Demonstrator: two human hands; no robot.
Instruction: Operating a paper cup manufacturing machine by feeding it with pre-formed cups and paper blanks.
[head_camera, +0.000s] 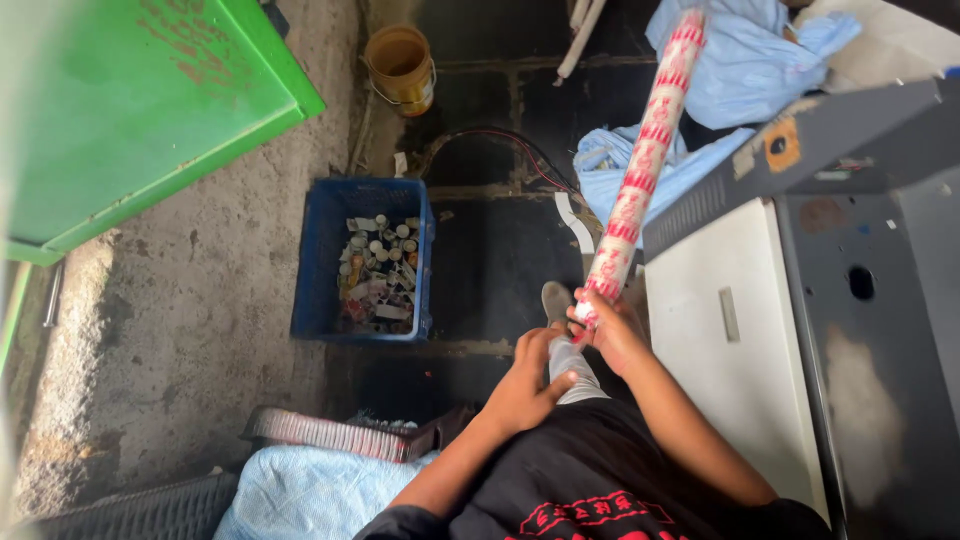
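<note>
You have a long roll of red-and-white printed film (640, 160) by its near end. It rises from your hands at a slant, away from you and to the right, crossing the light blue plastic sheeting (745, 70) on the floor and running along the left edge of the grey machine cabinet (850, 300). Your right hand (608, 328) is closed around the roll's bottom end, fingers wrapped over the last printed band. Your left hand (528, 385) rests on your grey trouser leg just below it, fingers curled loosely; it seems to hold nothing, though its palm is hidden.

The roll looks stiff, likely wound on a core, since it stays straight along its whole length with only one end supported. Held this low it will probably feel top-heavy and want to swing. The glossy wrap looks slippery, so a full closed grip suits it better than fingertips, and a second hand higher up the roll would steady it.

Your grey shoe (556, 300) sits on the dark floor just beside the roll's base. Left of it stands a blue plastic crate (318, 270) full of small white-capped cylinders and scraps. Beyond the crate is a rusty yellow bucket (400, 68), and a green metal panel (130, 110) fills the upper left corner. Near your left knee lies another flattened red-and-white roll (325, 433) beside more blue sheeting.
</note>
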